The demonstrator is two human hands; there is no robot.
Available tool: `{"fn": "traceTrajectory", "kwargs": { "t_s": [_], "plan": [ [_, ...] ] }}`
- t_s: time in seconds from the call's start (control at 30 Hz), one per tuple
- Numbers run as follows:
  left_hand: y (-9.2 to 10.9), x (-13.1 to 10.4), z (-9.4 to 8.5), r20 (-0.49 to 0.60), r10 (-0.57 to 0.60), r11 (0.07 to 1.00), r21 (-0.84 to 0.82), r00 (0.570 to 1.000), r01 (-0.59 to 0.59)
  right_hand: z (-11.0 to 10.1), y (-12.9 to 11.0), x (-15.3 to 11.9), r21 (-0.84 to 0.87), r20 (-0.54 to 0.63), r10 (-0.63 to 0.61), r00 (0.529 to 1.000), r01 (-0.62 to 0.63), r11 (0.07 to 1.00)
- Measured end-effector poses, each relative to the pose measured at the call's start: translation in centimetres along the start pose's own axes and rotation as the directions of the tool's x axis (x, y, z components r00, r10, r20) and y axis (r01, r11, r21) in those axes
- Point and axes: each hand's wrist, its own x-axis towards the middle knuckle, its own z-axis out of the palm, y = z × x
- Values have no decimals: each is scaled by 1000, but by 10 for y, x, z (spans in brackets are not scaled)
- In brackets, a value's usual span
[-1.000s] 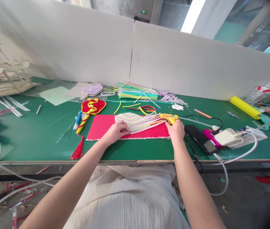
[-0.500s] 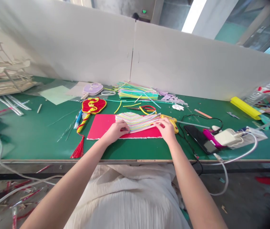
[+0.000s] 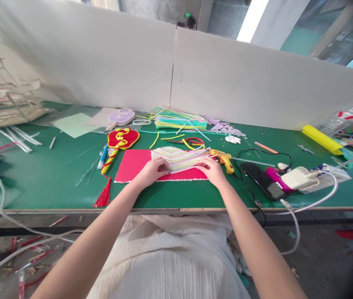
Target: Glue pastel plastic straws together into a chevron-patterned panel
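Note:
Pastel striped strips (image 3: 179, 158), bent into a V pattern at the left, lie on a red board (image 3: 133, 164). My left hand (image 3: 153, 170) is closed on the near left edge of the strips. At their right part, my right hand (image 3: 210, 168) pinches the near edge between thumb and fingers. A yellow glue gun (image 3: 226, 160) lies just right of the board. Behind the strips are red-handled scissors (image 3: 195, 141), partly covered by a yellow strip.
A red and yellow fan-shaped piece (image 3: 123, 138) with a red tassel (image 3: 103, 194) is left of the board. Behind lies a pile of coloured strips (image 3: 179, 119). A phone (image 3: 262, 180), white plug (image 3: 297, 178) and cables are at right.
My right hand has moved a little left along the strips, uncovering more of the glue gun. My left hand stays at about the same place.

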Motion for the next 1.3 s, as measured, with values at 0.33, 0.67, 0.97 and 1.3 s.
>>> {"fn": "traceTrajectory", "kwargs": {
  "t_s": [0.33, 0.67, 0.97, 1.3],
  "plan": [
    [0, 0, -1, 20, 15, 1000, -11, 1000, -15, -4, -3, -1, 28, -49, 7, 999, -6, 1000],
    [-1, 0, 0, 19, 26, 1000, -4, 999, -26, 0, 9, -1, -80, -26, -33, 999, 31, 996],
    [0, 0, -1, 18, 24, 1000, 3, 1000, -24, -1, 6, -1, -88, -5, -4, 1000, 4, 996],
    [-2, 0, -1, 22, 26, 1000, -8, 999, -26, -4, 0, 0, 34, -63, 58, 996, -56, 998]
  ]
}}
